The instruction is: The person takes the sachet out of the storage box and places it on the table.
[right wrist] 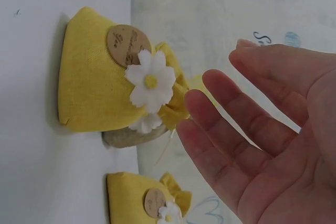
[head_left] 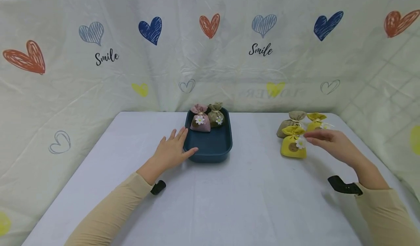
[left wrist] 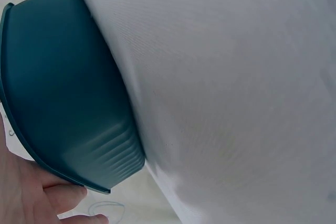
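Observation:
A dark teal plastic bin (head_left: pixel 210 144) stands at the table's middle. Inside it, at the far end, sit a pink drawstring pouch (head_left: pixel 205 126) and an olive one (head_left: pixel 213 115), each with a white flower. My left hand (head_left: pixel 170 152) rests at the bin's left rim, fingers spread; the left wrist view shows fingers against the rim. On the right stands a yellow drawstring pouch (head_left: pixel 288 149) with a round tag and white flower. Beside its neck hovers my right hand (head_left: pixel 334 144), fingers loosely extended, holding nothing; in the right wrist view a gap separates its fingers (right wrist: pixel 210 111) from the pouch.
Behind the front yellow pouch are a grey-beige pouch (head_left: pixel 283 125) and a second yellow pouch (head_left: pixel 315 117). A white cloth covers the table (head_left: pixel 223 202). A pale curtain (head_left: pixel 210 63) printed with hearts hangs along the back and sides.

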Tool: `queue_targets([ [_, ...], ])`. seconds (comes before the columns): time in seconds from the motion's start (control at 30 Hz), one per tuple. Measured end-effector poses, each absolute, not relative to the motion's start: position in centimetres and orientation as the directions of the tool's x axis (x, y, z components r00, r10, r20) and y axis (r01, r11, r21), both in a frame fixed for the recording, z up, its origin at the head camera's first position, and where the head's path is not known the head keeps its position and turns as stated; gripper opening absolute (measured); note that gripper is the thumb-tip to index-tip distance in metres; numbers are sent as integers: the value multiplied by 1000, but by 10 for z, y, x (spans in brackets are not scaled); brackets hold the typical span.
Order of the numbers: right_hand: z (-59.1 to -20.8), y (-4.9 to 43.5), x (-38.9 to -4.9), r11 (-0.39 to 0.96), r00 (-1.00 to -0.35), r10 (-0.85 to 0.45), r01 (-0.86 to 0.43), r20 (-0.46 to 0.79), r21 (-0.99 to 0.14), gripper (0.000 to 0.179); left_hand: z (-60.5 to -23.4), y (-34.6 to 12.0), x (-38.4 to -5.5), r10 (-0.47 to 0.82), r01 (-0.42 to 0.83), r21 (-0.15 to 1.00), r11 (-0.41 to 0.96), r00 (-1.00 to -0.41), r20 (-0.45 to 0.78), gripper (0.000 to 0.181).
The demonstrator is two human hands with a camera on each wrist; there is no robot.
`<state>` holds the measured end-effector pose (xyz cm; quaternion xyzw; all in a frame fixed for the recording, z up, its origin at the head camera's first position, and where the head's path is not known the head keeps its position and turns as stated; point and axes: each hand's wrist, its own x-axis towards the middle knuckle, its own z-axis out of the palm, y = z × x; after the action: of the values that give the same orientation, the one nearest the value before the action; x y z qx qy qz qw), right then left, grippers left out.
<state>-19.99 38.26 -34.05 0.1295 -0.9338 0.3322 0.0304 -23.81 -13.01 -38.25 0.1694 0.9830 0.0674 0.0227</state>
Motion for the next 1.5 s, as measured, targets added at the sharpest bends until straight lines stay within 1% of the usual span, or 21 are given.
queue_targets([
  [0.2,-332,370,-201,751,-963,-217,-269,159,-603,36,-384,-131,-239,333,326,141,935,-943,-25,94],
  [0.43,-327,357,-206,725,-947,-234,-320,219,-610,33,-384,-131,-240,337,332,139,933,-941,-12,94],
  [0.63,-323,344,-210,698,-940,-239,-342,245,-630,33,-383,-132,-239,339,335,132,933,-941,-10,94],
  [0.83,-328,333,-216,638,-924,-276,-382,264,-669,29,-385,-131,-240,338,334,123,935,-941,-13,94],
  [1.13,-331,319,-220,626,-925,-292,-378,245,-682,28,-385,-131,-238,341,336,135,932,-940,-10,95],
  [1.33,-326,307,-223,645,-938,-298,-335,178,-687,33,-385,-131,-238,354,352,145,925,-935,15,93],
  [1.5,-323,296,-229,665,-944,-308,-303,119,-683,39,-384,-131,-238,360,357,145,923,-933,7,92],
])
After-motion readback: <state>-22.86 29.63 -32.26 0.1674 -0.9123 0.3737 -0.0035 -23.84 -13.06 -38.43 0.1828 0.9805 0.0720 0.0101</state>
